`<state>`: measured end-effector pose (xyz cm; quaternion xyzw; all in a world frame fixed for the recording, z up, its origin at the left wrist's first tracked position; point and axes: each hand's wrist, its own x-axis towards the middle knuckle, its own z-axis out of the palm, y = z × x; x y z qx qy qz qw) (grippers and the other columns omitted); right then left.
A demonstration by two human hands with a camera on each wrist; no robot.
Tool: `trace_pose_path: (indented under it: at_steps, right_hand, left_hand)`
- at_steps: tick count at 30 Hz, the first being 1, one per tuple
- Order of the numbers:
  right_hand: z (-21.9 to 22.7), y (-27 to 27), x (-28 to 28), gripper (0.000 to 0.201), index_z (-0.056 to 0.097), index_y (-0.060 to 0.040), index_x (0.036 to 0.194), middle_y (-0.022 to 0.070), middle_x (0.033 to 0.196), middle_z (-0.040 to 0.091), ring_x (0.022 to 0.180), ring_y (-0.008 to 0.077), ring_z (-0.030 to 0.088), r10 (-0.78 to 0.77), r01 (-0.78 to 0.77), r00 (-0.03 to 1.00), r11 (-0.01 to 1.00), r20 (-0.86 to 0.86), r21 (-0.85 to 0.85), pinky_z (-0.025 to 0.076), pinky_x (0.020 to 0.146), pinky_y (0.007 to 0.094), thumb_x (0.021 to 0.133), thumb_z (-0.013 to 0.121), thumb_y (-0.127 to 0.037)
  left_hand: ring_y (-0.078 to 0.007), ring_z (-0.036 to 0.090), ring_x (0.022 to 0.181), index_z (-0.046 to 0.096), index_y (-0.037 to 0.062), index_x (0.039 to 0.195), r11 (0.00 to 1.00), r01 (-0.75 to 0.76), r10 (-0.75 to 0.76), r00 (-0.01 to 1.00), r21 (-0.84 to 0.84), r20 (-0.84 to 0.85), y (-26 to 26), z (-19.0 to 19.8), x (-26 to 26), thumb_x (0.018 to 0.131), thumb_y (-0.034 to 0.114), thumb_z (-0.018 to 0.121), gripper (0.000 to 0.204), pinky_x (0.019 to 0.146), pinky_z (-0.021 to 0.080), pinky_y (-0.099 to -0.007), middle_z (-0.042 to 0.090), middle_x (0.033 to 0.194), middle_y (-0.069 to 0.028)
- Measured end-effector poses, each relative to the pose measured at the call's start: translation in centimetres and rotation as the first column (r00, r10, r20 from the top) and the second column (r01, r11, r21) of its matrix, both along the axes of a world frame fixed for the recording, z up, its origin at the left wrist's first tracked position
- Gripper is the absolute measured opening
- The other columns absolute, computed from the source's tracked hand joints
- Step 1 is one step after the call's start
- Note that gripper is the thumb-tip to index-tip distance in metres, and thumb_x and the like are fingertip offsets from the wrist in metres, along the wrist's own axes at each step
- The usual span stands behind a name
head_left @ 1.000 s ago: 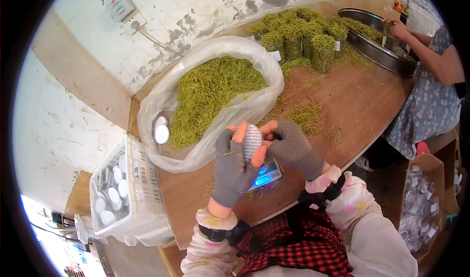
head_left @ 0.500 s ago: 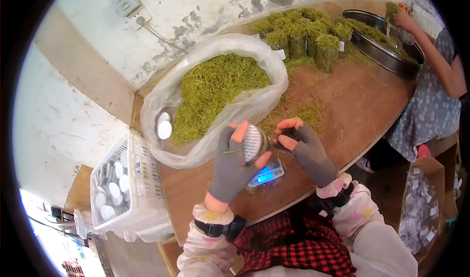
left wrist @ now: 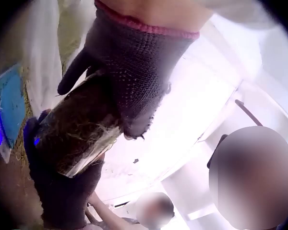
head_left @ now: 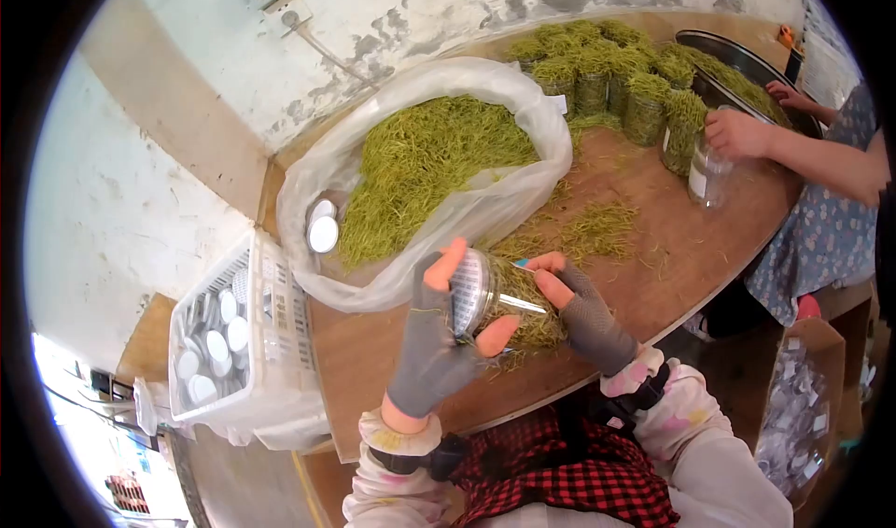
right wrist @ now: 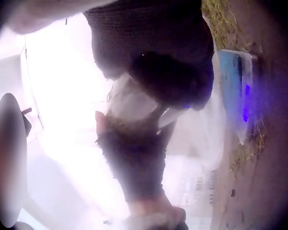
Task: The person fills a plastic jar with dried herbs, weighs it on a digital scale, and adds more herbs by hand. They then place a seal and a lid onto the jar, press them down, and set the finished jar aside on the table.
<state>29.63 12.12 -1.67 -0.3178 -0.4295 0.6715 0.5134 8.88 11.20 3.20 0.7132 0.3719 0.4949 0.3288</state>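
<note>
Held above the brown wooden worktop [head_left: 621, 178], a clear cylindrical jar packed with yellow-green strands [head_left: 525, 318] lies tilted on its side between two hands. Its long axis runs roughly left to right: the round, silver, printed end [head_left: 469, 290] lies at the grey-gloved left grip [head_left: 425, 341], the opposite end at the grey-gloved right grip [head_left: 593, 327]. Both touch the jar, so neither is clearly nearer. The left grip is spread wide around the printed end, thumb and fingers on opposite sides; the right grip is bent round the other end. A flat blue scale [right wrist: 230, 72] rests beside them. Compared with half a second earlier, when the right grip stood apart from the jar, it now holds it, and more of the jar's side shows. At right, another person's bare hand [head_left: 742, 134] now holds a clear, white-labelled jar [head_left: 711, 183].
</note>
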Motion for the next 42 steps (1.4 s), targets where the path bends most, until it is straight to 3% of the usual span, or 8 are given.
trace_pose_path:
  at_steps: [9,11,24,26,31,35,39,42]
  right_hand:
    - [4.4,0.6,0.2,0.034,0.058,-0.0064,0.124,0.0101,0.112,0.061,0.104,0.0189,0.060,-0.274,0.076,0.870,0.896,0.411,0.437,0.050,0.092,0.0322,0.096,0.074,-0.018]
    - [6.2,0.9,0.4,0.035,0.063,-0.0068,0.118,0.0137,0.107,0.063,0.100,0.0270,0.065,-0.466,-0.049,0.743,0.677,0.479,0.734,0.053,0.087,0.0363,0.089,0.080,-0.016]
    - [6.1,1.2,-0.2,0.013,0.060,-0.0054,0.095,0.0130,0.090,0.061,0.085,0.0366,0.061,-0.381,-0.273,0.695,0.645,0.610,0.713,0.051,0.077,0.0436,0.091,0.072,-0.009]
    - [6.0,1.4,1.1,0.012,0.061,-0.0053,0.099,0.0130,0.095,0.063,0.091,0.0310,0.063,-0.559,-0.385,0.451,0.581,0.696,0.717,0.052,0.080,0.0414,0.095,0.070,-0.013]
    - [3.5,1.8,2.9,0.025,0.060,-0.0073,0.120,0.0060,0.113,0.065,0.103,0.0212,0.064,-0.273,0.110,0.841,0.932,0.468,0.345,0.054,0.087,0.0396,0.105,0.062,-0.027]
    - [2.8,-0.9,-0.4,0.036,0.051,-0.0086,0.140,0.0033,0.126,0.062,0.111,0.0171,0.061,0.060,-0.168,0.951,0.924,-0.303,-0.344,0.053,0.096,0.0365,0.110,0.055,-0.029]
    - [1.9,-1.5,-1.7,0.050,0.044,-0.0078,0.144,0.0095,0.130,0.055,0.115,0.0180,0.059,-0.065,0.062,0.988,0.998,-0.139,-0.028,0.049,0.103,0.0344,0.101,0.066,-0.021]
    - [3.1,-2.2,-2.4,0.072,0.040,-0.0062,0.145,0.0137,0.133,0.050,0.120,0.0233,0.056,-0.240,0.171,0.963,0.900,0.127,0.402,0.047,0.104,0.0375,0.087,0.080,-0.020]
  left_hand:
    - [-0.0281,0.057,0.118,0.037,0.0034,0.152,0.998,-0.059,0.059,0.998,0.029,0.024,-0.3,-2.1,-0.7,0.079,0.018,0.089,0.091,0.102,0.048,-0.0403,0.050,0.136,-0.0189]
    - [-0.0292,0.058,0.118,0.038,0.0036,0.152,0.991,-0.076,0.082,0.995,0.114,-0.053,-0.4,-2.3,-0.6,0.078,0.018,0.089,0.092,0.101,0.049,-0.0408,0.050,0.137,-0.0201]
    - [-0.0275,0.055,0.120,0.037,0.0049,0.153,0.987,-0.061,0.079,0.989,0.147,-0.122,-1.2,-3.8,-0.8,0.078,0.018,0.089,0.093,0.105,0.046,-0.0401,0.049,0.138,-0.0170]
    - [-0.0236,0.055,0.121,0.036,0.0060,0.154,0.990,-0.076,0.087,0.992,0.117,-0.094,-1.3,-3.8,-1.2,0.079,0.018,0.087,0.091,0.105,0.046,-0.0382,0.050,0.138,-0.0130]
    - [-0.0262,0.051,0.127,0.033,0.0047,0.154,0.991,-0.118,0.104,0.976,0.064,0.190,-1.7,-2.9,-1.8,0.080,0.020,0.087,0.093,0.108,0.044,-0.0421,0.043,0.147,-0.0155]
    - [-0.0287,0.050,0.130,0.030,0.0046,0.157,0.945,-0.101,0.113,0.993,0.311,-0.022,-1.6,-2.2,-1.0,0.082,0.028,0.085,0.095,0.112,0.041,-0.0445,0.038,0.155,-0.0163]
    - [-0.0312,0.046,0.137,0.030,0.0003,0.159,0.976,0.005,-0.029,0.994,0.219,0.105,-1.8,-2.2,-0.3,0.093,0.034,0.077,0.088,0.113,0.040,-0.0413,0.039,0.153,-0.0212]
    - [-0.0238,0.058,0.129,0.036,0.0030,0.159,0.926,0.121,0.118,0.806,-0.357,0.580,-2.4,-1.3,-0.2,0.113,0.052,0.035,0.067,0.105,0.051,-0.0369,0.054,0.143,-0.0147]
